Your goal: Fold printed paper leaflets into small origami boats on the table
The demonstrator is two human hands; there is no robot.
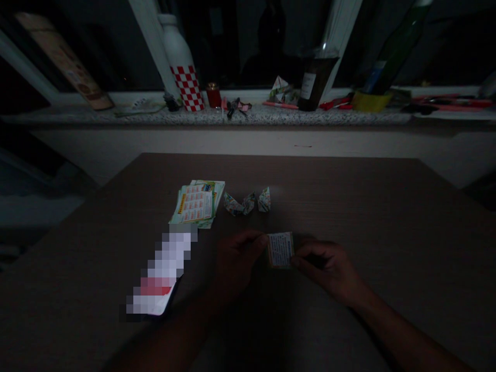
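Between my two hands is a small square of folded printed paper (pixel 281 250), its text side facing up. My left hand (pixel 240 258) pinches its left edge near the upper corner. Thumb and fingers of my right hand (pixel 329 266) grip its lower right edge. Just beyond stand small folded paper pieces (pixel 248 203) with the same kind of print, one apart from the others. To their left lies a stack of printed paper sheets (pixel 196 204). The room is dim, so finger details are hard to make out.
A phone (pixel 165 297) with its screen lit and blurred lies left of my left hand on the wooden table (pixel 360 206). Behind, the stone windowsill (pixel 256 118) carries a checkered white bottle (pixel 186 77), a dark cup (pixel 315 82), a green bottle (pixel 403 41) and a tall cylinder (pixel 65 62).
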